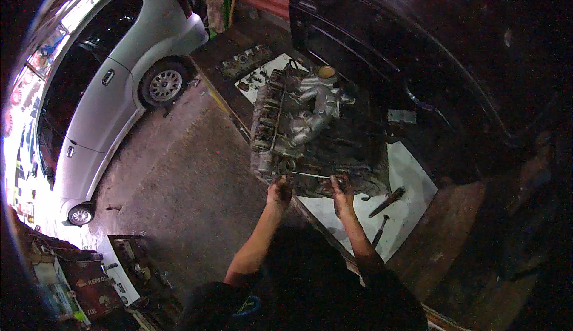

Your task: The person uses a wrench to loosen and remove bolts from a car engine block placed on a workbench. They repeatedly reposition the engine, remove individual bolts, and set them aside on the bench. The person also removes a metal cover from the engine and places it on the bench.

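Observation:
A thin, bright metal rod (pixel 310 175) stretches level between my two hands, at the near end of a greasy engine cylinder head (pixel 268 113). My left hand (pixel 279 193) is closed around the rod's left end, close to the lower corner of the head. At the other end, my right hand (pixel 341 194) grips it with bent fingers. What kind of tool it is cannot be made out. A silver intake manifold (pixel 322 111) with curved pipes is against the head's right side.
White sheeting (pixel 412 179) on the bench bears a dark brush (pixel 388 202) and a slim hammer-like tool (pixel 380 231). Small parts and a dirty metal cover (pixel 245 61) lie at the far end. A silver car (pixel 119 86) stands left; a dark vehicle body (pixel 441 50) is on the right.

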A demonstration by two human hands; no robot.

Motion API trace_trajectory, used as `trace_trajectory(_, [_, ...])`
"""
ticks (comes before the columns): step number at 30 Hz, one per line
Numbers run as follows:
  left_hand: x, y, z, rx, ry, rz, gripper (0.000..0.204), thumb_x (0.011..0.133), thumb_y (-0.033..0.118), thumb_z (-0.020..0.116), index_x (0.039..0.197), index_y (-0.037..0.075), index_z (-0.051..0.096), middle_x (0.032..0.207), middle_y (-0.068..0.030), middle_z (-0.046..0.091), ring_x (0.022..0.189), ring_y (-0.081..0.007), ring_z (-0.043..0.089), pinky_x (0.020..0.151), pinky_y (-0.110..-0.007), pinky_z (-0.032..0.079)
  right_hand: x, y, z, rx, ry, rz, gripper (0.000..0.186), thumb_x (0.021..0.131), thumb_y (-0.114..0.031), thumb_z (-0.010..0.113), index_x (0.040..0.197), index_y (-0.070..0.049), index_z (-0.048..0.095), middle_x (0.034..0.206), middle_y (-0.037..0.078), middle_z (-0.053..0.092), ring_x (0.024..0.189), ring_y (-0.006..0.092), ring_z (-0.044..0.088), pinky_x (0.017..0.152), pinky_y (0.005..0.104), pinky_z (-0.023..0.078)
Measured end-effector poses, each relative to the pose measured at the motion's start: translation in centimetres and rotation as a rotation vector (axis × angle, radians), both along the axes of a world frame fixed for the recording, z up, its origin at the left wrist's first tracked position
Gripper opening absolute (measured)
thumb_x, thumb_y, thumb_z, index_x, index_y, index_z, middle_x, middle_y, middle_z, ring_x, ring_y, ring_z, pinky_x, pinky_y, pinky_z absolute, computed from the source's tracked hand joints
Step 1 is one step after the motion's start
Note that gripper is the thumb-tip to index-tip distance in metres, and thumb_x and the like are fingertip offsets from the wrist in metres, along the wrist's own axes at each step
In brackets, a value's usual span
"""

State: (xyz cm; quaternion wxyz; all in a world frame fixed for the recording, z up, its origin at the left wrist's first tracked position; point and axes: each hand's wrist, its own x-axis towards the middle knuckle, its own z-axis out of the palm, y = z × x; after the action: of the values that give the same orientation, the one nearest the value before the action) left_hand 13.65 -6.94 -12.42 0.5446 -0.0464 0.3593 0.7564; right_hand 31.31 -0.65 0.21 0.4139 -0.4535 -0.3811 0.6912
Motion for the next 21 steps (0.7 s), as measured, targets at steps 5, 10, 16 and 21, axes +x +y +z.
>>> trace_trajectory(5, [-0.1, -1.7, 3.3, 0.119, -0.182, -0.096, 0.024, 0.079, 0.016, 0.059, 0.101, 0.007, 0.053, 0.093, -0.0045, 0.058, 0.087, -0.0215, 0.056, 0.077, -0.034, 0.046, -4.3, -2.4, 7.8, 0.984, -0.515, 0.518, 0.014, 0.078, -0.008, 0.060, 0.092, -0.005, 0.057, 0.095, 0.012, 0.058, 0.081, 0.0262, 0.060, 0.070, 0.0305, 0.049])
trace_trajectory(10, [0.1, -3.3, 6.8, 0.200, -0.070, -0.092, 0.022, 0.081, 0.019, 0.057, 0.100, 0.009, 0.054, 0.093, -0.0027, 0.058, 0.087, -0.0210, 0.055, 0.076, -0.033, 0.046, -6.4, -4.2, 6.1, 1.287, -0.397, 0.534, 0.019, 0.075, -0.005, 0.060, 0.094, -0.005, 0.059, 0.091, 0.012, 0.060, 0.081, 0.0294, 0.060, 0.071, 0.0315, 0.048])
trace_trajectory(16, [-0.1, -2.4, 5.4, -0.099, -0.170, -0.004, 0.030, 0.080, 0.015, 0.062, 0.106, 0.005, 0.053, 0.100, -0.0057, 0.057, 0.093, -0.0185, 0.054, 0.081, -0.030, 0.046, -1.5, -4.1, 0.1, 0.772, -0.439, 0.256, 0.020, 0.079, -0.003, 0.057, 0.098, -0.002, 0.054, 0.086, 0.010, 0.062, 0.080, 0.0228, 0.061, 0.072, 0.0335, 0.049])
trace_trajectory(21, [-0.3, -1.4, 4.7, -0.026, -0.070, 0.130, 0.030, 0.078, 0.005, 0.062, 0.106, 0.001, 0.051, 0.101, -0.0093, 0.057, 0.093, -0.0188, 0.054, 0.084, -0.031, 0.046, 0.0, -3.4, -4.8, -0.065, 0.299, -0.142, 0.017, 0.084, -0.005, 0.053, 0.101, -0.004, 0.051, 0.090, 0.008, 0.059, 0.083, 0.0225, 0.059, 0.081, 0.0355, 0.047])
